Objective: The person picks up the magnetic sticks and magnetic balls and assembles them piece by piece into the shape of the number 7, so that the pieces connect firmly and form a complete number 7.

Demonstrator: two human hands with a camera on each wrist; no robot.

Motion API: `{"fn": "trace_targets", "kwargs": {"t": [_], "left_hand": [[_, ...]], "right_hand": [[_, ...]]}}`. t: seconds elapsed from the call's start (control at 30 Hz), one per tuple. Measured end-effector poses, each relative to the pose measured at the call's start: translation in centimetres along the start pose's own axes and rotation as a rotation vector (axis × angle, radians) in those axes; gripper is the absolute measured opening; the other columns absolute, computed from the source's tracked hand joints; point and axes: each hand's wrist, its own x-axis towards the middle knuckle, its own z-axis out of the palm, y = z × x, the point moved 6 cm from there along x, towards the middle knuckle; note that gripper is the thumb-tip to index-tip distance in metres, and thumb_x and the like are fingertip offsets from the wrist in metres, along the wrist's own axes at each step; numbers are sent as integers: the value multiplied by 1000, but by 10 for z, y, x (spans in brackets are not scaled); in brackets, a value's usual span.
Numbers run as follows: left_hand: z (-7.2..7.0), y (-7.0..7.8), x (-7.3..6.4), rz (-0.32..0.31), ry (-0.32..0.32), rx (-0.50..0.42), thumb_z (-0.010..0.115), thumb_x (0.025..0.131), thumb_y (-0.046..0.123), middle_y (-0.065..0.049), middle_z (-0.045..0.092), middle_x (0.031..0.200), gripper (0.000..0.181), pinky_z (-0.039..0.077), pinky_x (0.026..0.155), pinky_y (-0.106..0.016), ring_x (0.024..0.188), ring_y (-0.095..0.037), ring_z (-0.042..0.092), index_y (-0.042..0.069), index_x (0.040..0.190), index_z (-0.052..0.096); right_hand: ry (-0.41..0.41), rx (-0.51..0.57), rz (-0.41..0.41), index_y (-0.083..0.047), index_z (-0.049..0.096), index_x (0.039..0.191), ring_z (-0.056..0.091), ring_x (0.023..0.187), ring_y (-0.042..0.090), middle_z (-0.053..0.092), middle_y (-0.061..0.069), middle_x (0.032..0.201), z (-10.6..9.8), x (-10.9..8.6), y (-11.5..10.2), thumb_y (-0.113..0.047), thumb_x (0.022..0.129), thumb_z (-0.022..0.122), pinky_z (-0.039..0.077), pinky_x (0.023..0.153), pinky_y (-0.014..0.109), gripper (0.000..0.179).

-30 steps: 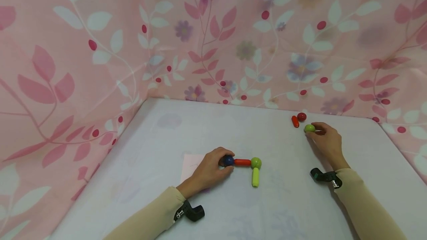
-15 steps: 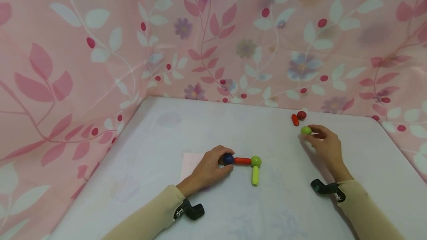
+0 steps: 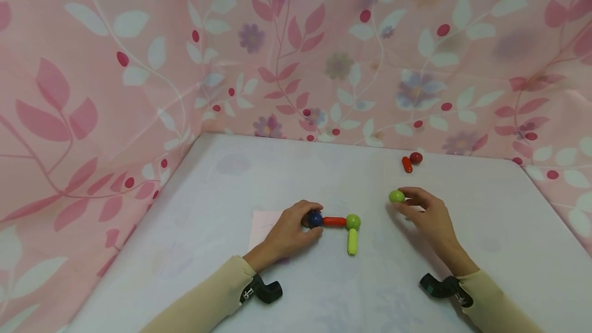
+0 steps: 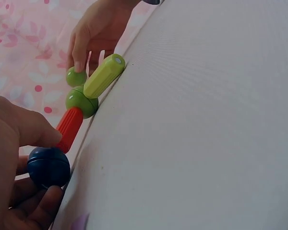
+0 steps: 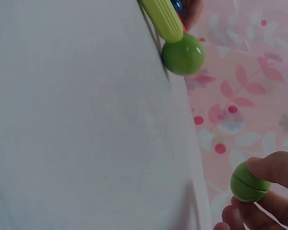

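Note:
My left hand (image 3: 290, 231) grips a blue ball (image 3: 315, 219) between thumb and fingers. From that ball a red rod (image 3: 334, 221) runs right to a green ball (image 3: 353, 221), and a yellow-green rod (image 3: 352, 242) sticks out from it toward me, forming a corner. My right hand (image 3: 427, 218) pinches a second, loose green ball (image 3: 396, 197) between thumb and fingertips, to the right of the joined pieces. In the right wrist view a groove circles this loose green ball (image 5: 249, 182). The left wrist view shows a round inset at the end of the yellow-green rod (image 4: 104, 75).
A red rod (image 3: 407, 164) and a dark red ball (image 3: 416, 158) lie near the table's back edge. A pink paper (image 3: 261, 224) is partly covered by my left hand. A pink floral curtain (image 3: 342, 66) hangs behind the white table (image 3: 287, 168).
My right hand has carried the loose green ball left and toward me, away from the red rod and dark red ball. My left hand keeps its grip on the blue ball in place.

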Motion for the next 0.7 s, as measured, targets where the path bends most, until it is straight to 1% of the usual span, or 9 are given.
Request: {"fn": "trace_targets", "kwargs": {"t": [0.1,0.23,0.3,0.37,0.47,0.53,0.6,0.63,0.7], "left_hand": [[-1,0,0,1,7,7,79,91,10,-6,66,121,44,52,84,-30,97,-15,60,2,132,65],[-3,2,-1,-9,22,24,77,92,14,-7,64,126,43,50,92,-36,110,-20,56,3,131,64],[-5,3,-1,-14,47,38,75,92,16,-7,62,128,41,47,98,-40,118,-22,53,4,130,65],[-9,6,-2,-2,103,61,74,91,15,-6,59,128,38,46,100,-43,122,-23,50,4,126,67],[-14,17,-2,74,196,117,73,89,12,-6,58,127,32,47,99,-42,123,-24,49,4,121,69],[-15,29,-4,148,226,130,72,90,9,-5,58,125,29,49,97,-39,121,-21,50,5,118,69],[-11,41,-6,200,191,59,70,91,5,-6,62,121,25,52,92,-35,114,-19,56,4,116,69],[-7,45,-7,189,145,-19,69,92,3,-7,64,119,23,53,91,-33,111,-17,59,3,115,69],[6,50,-10,85,24,-247,67,95,3,-10,68,116,21,54,87,-29,105,-16,65,1,116,69]], "right_hand": [[-24,-10,-22,-12,66,137,59,108,12,65,5,128,9,-7,-6,-38,99,73,52,78,22,46],[-42,8,-47,-13,67,135,60,106,9,67,3,125,16,-15,-14,-34,99,74,51,82,19,42],[-53,33,-61,-12,68,134,61,105,10,68,4,125,20,-18,-18,-31,99,75,52,82,20,40],[-59,53,-78,-11,68,133,62,105,12,68,5,124,22,-20,-22,-27,98,76,52,82,21,38],[-68,78,-86,-10,69,132,63,106,14,70,6,122,26,-23,-27,-24,98,76,53,81,22,37],[-90,126,-57,-8,68,131,64,105,16,71,8,120,29,-25,-28,-23,98,77,54,81,24,38],[-130,199,-1,-6,66,132,66,106,16,71,10,121,35,-29,-28,-22,97,77,55,82,26,40],[-153,242,36,-5,65,133,67,106,17,71,11,121,38,-31,-27,-22,97,77,56,83,27,41],[-197,329,106,-3,63,133,69,107,18,70,13,122,45,-35,-27,-23,97,77,56,85,29,44]]}}
